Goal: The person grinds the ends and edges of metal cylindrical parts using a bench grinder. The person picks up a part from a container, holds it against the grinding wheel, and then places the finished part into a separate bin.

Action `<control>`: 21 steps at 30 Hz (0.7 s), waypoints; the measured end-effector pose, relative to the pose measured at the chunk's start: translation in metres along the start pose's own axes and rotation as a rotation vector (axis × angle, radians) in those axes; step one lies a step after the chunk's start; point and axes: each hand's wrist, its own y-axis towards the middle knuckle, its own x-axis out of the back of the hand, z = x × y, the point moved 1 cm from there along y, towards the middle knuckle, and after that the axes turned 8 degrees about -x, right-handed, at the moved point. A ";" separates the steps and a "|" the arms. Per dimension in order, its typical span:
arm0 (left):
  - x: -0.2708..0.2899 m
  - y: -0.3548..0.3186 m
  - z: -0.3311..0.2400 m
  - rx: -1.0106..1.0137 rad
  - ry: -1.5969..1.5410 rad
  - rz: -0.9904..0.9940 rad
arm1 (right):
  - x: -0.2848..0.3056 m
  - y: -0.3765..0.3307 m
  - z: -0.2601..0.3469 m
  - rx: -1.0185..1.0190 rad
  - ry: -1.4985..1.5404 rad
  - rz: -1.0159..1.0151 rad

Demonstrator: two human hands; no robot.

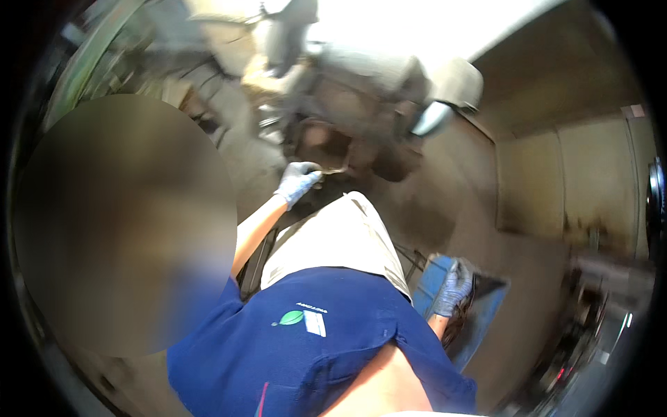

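My left hand [299, 182], in a pale blue glove, reaches forward to the underside of a dirty grey-brown machine [361, 97]. Its fingers are curled around a thin light metal piece [333, 169] that sticks out to the right. My right hand [455, 283], also gloved, lies on the near part of a blue tray [425, 281] on the floor. Its fingers are bent over dark tangled items [462, 316] inside, and whether it grips anything is unclear. My blue shirt [313, 347] and beige trouser leg [340, 236] fill the middle.
A large blurred oval [125, 222] hides the left of the view. A stained concrete floor [445, 201] runs to a beige wall [577, 181] on the right. Dark machine parts [597, 299] stand at the far right, and a green frame [90, 62] at the upper left.
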 end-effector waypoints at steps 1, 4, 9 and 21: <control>0.009 -0.007 0.002 -0.010 0.068 -0.002 | -0.035 -0.005 0.020 -0.025 0.103 0.133; 0.046 -0.030 0.010 -0.045 0.179 -0.062 | -0.124 -0.017 0.055 0.098 0.118 0.656; 0.137 -0.105 0.020 -0.118 0.355 -0.437 | -0.202 -0.055 0.053 -0.335 0.070 1.331; 0.298 -0.350 0.174 0.455 0.451 -1.212 | -0.266 -0.070 0.125 -0.101 -0.198 1.591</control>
